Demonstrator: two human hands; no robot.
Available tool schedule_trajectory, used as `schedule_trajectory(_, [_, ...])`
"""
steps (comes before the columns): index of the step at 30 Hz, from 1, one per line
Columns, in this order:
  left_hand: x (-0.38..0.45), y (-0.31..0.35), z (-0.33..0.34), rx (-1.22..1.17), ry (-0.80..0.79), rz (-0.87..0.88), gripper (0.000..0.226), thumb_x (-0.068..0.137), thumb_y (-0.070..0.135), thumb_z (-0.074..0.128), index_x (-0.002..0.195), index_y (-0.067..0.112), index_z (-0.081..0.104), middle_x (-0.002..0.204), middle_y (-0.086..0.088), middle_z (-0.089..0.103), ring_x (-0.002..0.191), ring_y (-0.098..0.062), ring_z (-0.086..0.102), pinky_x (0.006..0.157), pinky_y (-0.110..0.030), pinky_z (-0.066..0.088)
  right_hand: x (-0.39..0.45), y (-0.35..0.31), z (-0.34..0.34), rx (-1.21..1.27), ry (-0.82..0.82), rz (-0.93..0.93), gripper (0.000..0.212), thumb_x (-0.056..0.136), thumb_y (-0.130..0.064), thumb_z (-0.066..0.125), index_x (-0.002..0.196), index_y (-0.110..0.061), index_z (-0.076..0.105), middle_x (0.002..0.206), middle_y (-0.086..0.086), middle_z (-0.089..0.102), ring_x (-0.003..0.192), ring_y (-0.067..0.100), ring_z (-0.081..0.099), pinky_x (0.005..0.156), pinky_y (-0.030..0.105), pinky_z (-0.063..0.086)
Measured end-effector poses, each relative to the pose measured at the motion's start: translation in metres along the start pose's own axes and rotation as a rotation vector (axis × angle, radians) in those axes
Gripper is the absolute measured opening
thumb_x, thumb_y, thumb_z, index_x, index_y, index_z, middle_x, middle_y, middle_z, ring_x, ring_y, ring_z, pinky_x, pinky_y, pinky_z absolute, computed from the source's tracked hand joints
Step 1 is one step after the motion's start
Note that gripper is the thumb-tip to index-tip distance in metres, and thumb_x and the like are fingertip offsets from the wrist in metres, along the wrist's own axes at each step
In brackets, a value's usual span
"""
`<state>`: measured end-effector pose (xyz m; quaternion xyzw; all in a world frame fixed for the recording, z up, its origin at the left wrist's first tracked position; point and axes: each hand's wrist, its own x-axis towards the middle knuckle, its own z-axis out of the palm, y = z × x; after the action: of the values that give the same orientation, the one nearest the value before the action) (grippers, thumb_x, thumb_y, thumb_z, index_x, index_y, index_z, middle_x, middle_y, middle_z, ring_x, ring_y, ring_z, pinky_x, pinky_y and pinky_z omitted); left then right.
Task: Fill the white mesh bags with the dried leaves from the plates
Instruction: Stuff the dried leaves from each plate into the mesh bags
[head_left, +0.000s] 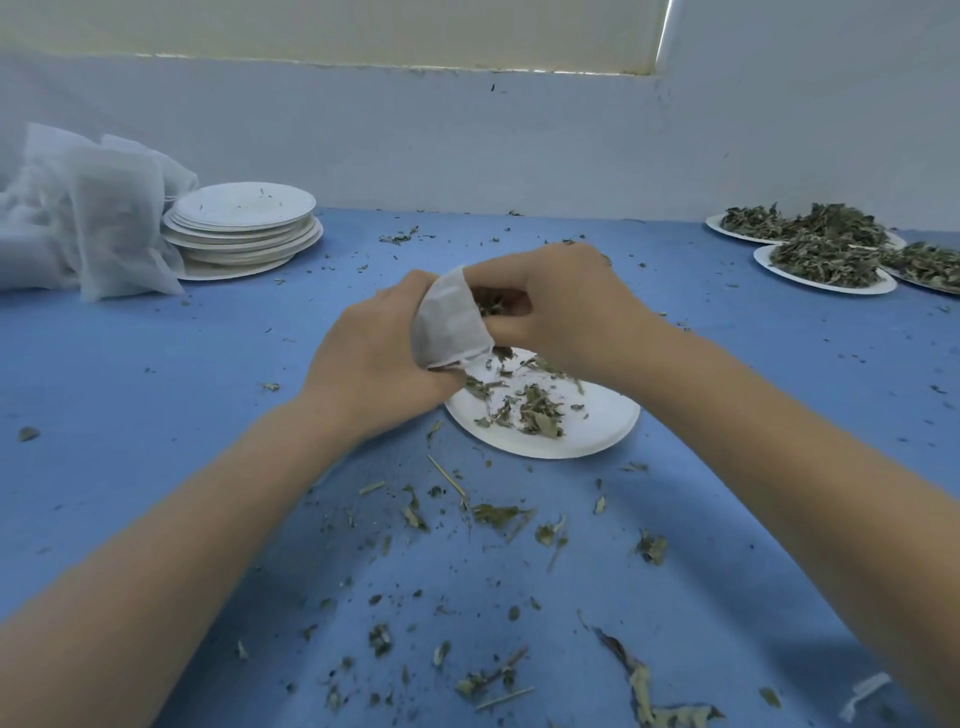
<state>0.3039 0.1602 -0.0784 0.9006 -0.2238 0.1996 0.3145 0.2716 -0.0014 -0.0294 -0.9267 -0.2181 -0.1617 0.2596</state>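
Observation:
My left hand (371, 353) grips a small white mesh bag (449, 325) just above the left edge of a white plate (597, 426). The bag's mouth faces right. My right hand (566, 301) pinches a clump of dried leaves (491, 301) at the bag's mouth, fingers curled round them. Scattered dried leaves (535, 410) lie on the plate below both hands.
A stack of white plates (244, 228) and a heap of white mesh bags (88, 213) sit at the back left. Three plates piled with dried leaves (826, 257) stand at the back right. Loose leaf bits (498, 514) litter the blue cloth.

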Motion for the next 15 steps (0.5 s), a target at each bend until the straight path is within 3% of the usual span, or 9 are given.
schedule_trajectory(3, [0.001,-0.002,-0.001,-0.04,0.023,-0.011,0.054,0.063,0.028,0.072,0.113,0.024,0.052,0.09,0.008,0.059,0.083,-0.018,0.055,0.066,-0.03,0.044,-0.004,0.0,-0.006,0.311,-0.16,0.067,0.025,0.087,-0.012,0.064,0.111,-0.019,0.068,0.1,-0.001,0.072,0.094,0.012,0.067,0.089,0.028,0.051])
schedule_trajectory(5, [0.002,-0.003,-0.002,-0.038,0.028,-0.006,0.055,0.063,0.027,0.074,0.114,0.025,0.052,0.09,0.01,0.057,0.083,-0.016,0.054,0.066,-0.027,0.04,-0.006,0.003,-0.011,0.392,-0.256,0.074,0.029,0.088,-0.01,0.063,0.115,-0.022,0.065,0.107,-0.008,0.071,0.1,0.004,0.065,0.093,0.027,0.05])
schedule_trajectory(7, [0.001,-0.002,-0.001,-0.035,0.027,-0.003,0.054,0.064,0.026,0.075,0.113,0.025,0.052,0.091,0.008,0.058,0.083,-0.017,0.054,0.067,-0.027,0.04,-0.006,0.004,-0.013,0.34,-0.232,0.101,0.027,0.087,-0.014,0.064,0.107,-0.031,0.067,0.1,-0.017,0.071,0.092,-0.003,0.065,0.086,0.026,0.053])
schedule_trajectory(8, [0.001,-0.002,-0.001,-0.03,0.028,0.001,0.054,0.064,0.026,0.075,0.113,0.025,0.053,0.091,0.008,0.058,0.083,-0.017,0.054,0.067,-0.027,0.04,-0.005,0.005,-0.012,0.318,-0.183,0.126,0.023,0.085,-0.016,0.066,0.099,-0.034,0.068,0.09,-0.02,0.071,0.081,-0.006,0.066,0.075,0.024,0.055])
schedule_trajectory(10, [0.001,0.0,-0.001,-0.015,0.028,0.014,0.053,0.065,0.026,0.075,0.113,0.024,0.053,0.091,0.008,0.058,0.084,-0.018,0.054,0.067,-0.028,0.041,-0.003,0.005,-0.008,0.295,-0.051,0.162,0.016,0.081,-0.014,0.068,0.088,-0.029,0.069,0.067,-0.023,0.068,0.057,-0.008,0.059,0.052,0.009,0.042])
schedule_trajectory(12, [0.001,0.002,-0.002,-0.01,0.025,0.022,0.054,0.065,0.027,0.075,0.113,0.024,0.053,0.091,0.008,0.057,0.085,-0.02,0.055,0.07,-0.032,0.045,0.0,0.002,-0.002,0.196,0.038,0.147,0.014,0.078,-0.009,0.067,0.082,-0.021,0.07,0.058,-0.022,0.063,0.057,-0.005,0.057,0.051,0.005,0.038])
schedule_trajectory(15, [0.0,0.004,-0.001,-0.041,0.014,0.04,0.052,0.065,0.032,0.076,0.112,0.022,0.055,0.092,0.006,0.06,0.085,-0.022,0.057,0.072,-0.036,0.048,0.003,-0.001,0.009,0.159,0.002,0.122,0.015,0.079,-0.007,0.064,0.086,-0.015,0.074,0.077,0.001,0.072,0.069,0.012,0.062,0.063,0.019,0.047])
